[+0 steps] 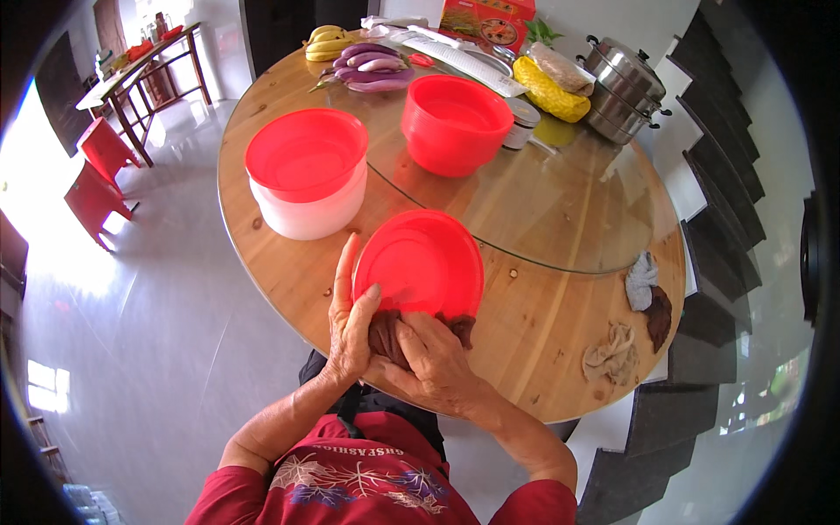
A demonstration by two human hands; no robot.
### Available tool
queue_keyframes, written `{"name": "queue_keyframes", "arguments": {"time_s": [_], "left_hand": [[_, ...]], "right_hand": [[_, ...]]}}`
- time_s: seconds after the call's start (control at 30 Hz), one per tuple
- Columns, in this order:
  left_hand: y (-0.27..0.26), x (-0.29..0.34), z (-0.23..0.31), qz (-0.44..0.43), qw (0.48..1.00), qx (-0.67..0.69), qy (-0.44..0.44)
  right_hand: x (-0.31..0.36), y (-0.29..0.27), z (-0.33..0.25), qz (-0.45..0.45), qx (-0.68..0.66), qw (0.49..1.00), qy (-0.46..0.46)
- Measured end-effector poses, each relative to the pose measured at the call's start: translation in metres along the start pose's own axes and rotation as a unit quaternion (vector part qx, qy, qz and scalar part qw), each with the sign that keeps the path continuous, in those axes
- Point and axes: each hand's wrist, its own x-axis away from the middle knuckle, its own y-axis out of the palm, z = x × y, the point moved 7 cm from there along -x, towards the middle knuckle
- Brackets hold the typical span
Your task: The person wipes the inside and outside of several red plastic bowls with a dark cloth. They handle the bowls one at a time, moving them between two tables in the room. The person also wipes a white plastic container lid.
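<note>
A red plastic bowl point(422, 262) is tilted toward me at the near edge of the table. My left hand point(352, 328) grips its left side, with the thumb over the rim. Bunched in my right hand point(435, 366) is a brown cloth point(387, 338), pressed against the bowl's near rim; the fingers are curled round it. Behind and to the left, another red bowl point(306, 153) sits on white bowls point(308, 214). Farther back stands a stack of red bowls point(457, 131).
A round wooden table point(525, 341) carries a glass turntable point(560, 223). Eggplants point(372, 68), bananas point(326, 42), a yellow bag point(551, 90) and a steel steamer pot point(621, 87) stand at the back. Crumpled cloths point(611, 354) lie at the right edge. Dark stairs point(726, 254) rise beyond.
</note>
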Motion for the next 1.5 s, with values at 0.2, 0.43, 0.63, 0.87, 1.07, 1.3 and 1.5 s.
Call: {"name": "queue_keyframes", "arguments": {"time_s": [0.2,0.43,0.63,0.87,1.07,1.3,1.5], "left_hand": [[-0.001,-0.008,0.008,-0.031,0.995,-0.087,0.021],[0.009,-0.013,0.002,-0.083,0.992,-0.077,-0.053],[0.000,-0.010,-0.020,-0.055,0.985,0.002,-0.164],[0.002,-0.006,-0.024,-0.060,0.985,0.057,-0.151],[-0.004,-0.009,-0.029,-0.056,0.986,0.046,-0.150],[-0.007,-0.005,-0.034,-0.054,0.982,0.063,-0.172],[0.000,-0.008,-0.025,-0.070,0.980,0.037,-0.183]], "right_hand": [[0.017,-0.014,0.025,-0.170,0.080,0.982,0.002],[-0.012,-0.047,0.078,-0.094,0.292,0.951,-0.040],[-0.068,-0.040,0.042,0.043,0.224,0.968,-0.105],[-0.054,-0.029,0.069,0.004,0.271,0.958,-0.098],[-0.008,-0.053,0.075,-0.098,0.321,0.942,-0.024],[0.000,-0.050,0.043,-0.221,0.372,0.902,0.009],[-0.024,-0.007,0.065,-0.136,0.369,0.919,0.007]]}}
